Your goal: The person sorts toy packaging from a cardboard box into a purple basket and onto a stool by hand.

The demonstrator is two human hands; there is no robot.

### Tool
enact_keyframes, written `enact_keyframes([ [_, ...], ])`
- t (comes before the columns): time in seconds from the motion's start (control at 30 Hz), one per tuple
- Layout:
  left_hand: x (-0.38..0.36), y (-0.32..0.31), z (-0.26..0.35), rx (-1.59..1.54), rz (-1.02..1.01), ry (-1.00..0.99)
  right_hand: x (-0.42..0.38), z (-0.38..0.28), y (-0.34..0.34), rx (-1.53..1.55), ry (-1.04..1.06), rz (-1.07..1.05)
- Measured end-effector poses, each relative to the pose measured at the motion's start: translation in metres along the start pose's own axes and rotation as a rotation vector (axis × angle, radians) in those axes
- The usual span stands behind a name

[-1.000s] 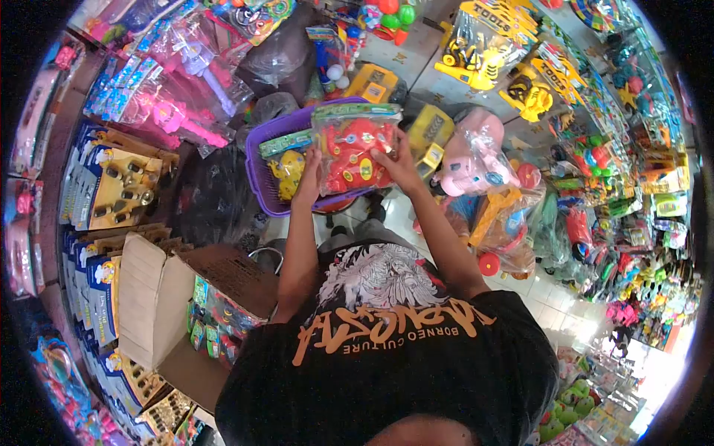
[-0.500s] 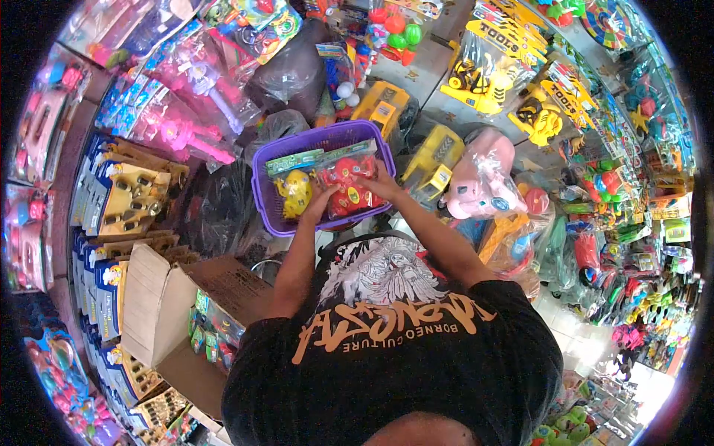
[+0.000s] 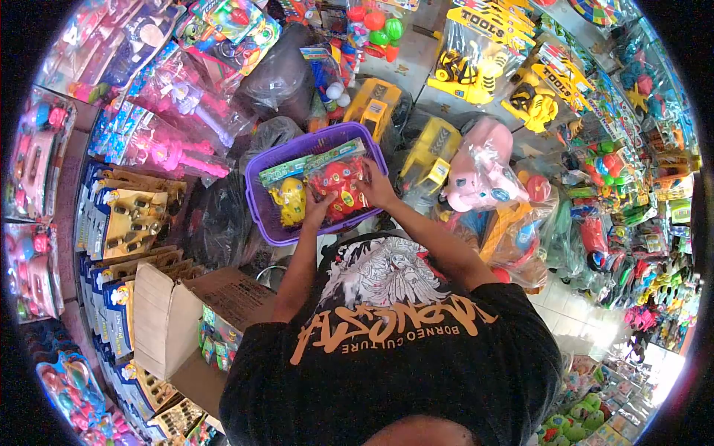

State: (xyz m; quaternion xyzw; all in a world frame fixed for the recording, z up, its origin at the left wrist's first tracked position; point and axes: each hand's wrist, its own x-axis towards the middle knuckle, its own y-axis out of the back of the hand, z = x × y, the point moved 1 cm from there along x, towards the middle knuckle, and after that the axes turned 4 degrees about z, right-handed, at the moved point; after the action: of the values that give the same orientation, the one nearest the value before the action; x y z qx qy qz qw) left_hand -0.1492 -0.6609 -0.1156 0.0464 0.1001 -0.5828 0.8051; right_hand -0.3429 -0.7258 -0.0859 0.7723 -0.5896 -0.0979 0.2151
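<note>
- The red pack (image 3: pixel 338 181) lies in the right part of the purple basket (image 3: pixel 311 149), in clear plastic, with yellow stickers showing on it.
- The left hand (image 3: pixel 318 211) reaches over the near rim and touches the pack's lower left edge, thumb toward the middle, fingers partly curled.
- The right hand (image 3: pixel 378 189) is at the pack's right edge, its fingers bent over the upper right corner.
- Both hands are loosely half-curled; the fingertips are partly hidden, so I cannot tell whether either one is gripping the pack or only resting against it.
- The yellow pack (image 3: pixel 288 201) sits in the left part of the basket, just beside the red one.
- A green header card (image 3: pixel 297 165) runs slantwise above the two packs, along the far wall.
- Beyond the basket stands one yellow truck (image 3: pixel 371 108); another truck (image 3: pixel 429 155) is to the right, near a pink toy (image 3: pixel 483 175) in plastic.
- At the person's left, an open carton (image 3: pixel 159 324) holds small green packs (image 3: pixel 218 349).
</note>
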Motion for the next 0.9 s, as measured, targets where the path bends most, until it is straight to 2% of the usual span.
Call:
enact_keyframes([
  [0.03, 0.000, 0.000, -0.001, 0.001, 0.004, -0.003, -0.001, 0.004, 0.000, -0.024, -0.070, -0.055],
  [0.1, 0.004, 0.000, -0.003, 0.143, 0.140, -0.135, -0.001, 0.013, -0.004, -0.060, -0.026, -0.030],
  [0.13, 0.008, 0.001, -0.011, 0.145, 0.144, -0.140, -0.001, 0.011, -0.004, -0.096, 0.011, -0.002],
  [0.2, 0.013, 0.006, -0.025, 0.495, 0.291, -0.076, -0.001, 0.000, 0.004, -0.157, 0.054, 0.005],
  [0.23, 0.009, 0.004, -0.010, 0.498, 0.295, -0.078, -0.002, -0.009, 0.009, -0.222, 0.090, 0.013],
  [0.3, 0.000, -0.003, 0.016, 0.045, 0.031, -0.023, -0.007, -0.020, 0.013, -0.309, 0.044, -0.029],
  [0.37, -0.003, -0.005, 0.020, 0.031, 0.052, -0.036, -0.014, -0.020, 0.011, -0.395, -0.009, -0.071],
  [0.5, -0.017, -0.019, 0.045, 0.063, 0.087, -0.100, -0.021, 0.017, -0.012, -0.116, -0.096, -0.223],
  [0.57, 0.005, -0.007, -0.013, 0.149, 0.099, -0.161, -0.024, 0.025, -0.015, -0.014, -0.161, -0.297],
  [0.63, 0.006, -0.009, -0.005, 0.232, 0.114, -0.227, -0.025, 0.020, -0.012, 0.173, -0.174, -0.235],
  [0.67, 0.003, -0.012, -0.004, 0.320, 0.129, -0.189, -0.026, 0.017, -0.011, 0.175, -0.175, -0.235],
  [0.73, -0.009, -0.020, 0.023, 0.407, 0.147, -0.149, -0.027, 0.000, 0.002, 0.224, 0.022, -0.096],
  [0.77, -0.012, -0.023, 0.034, 0.376, 0.104, -0.067, -0.026, -0.007, 0.007, 0.223, 0.022, -0.097],
  [0.8, -0.014, -0.025, 0.038, 0.345, 0.061, 0.015, -0.026, -0.011, 0.011, 0.065, -0.020, -0.156],
  [0.83, -0.014, -0.027, 0.039, 0.345, 0.062, 0.015, -0.027, -0.013, 0.012, -0.093, -0.061, -0.214],
  [0.9, -0.015, -0.029, 0.041, 0.231, -0.037, 0.077, -0.031, -0.016, 0.011, -0.121, -0.027, -0.153],
])
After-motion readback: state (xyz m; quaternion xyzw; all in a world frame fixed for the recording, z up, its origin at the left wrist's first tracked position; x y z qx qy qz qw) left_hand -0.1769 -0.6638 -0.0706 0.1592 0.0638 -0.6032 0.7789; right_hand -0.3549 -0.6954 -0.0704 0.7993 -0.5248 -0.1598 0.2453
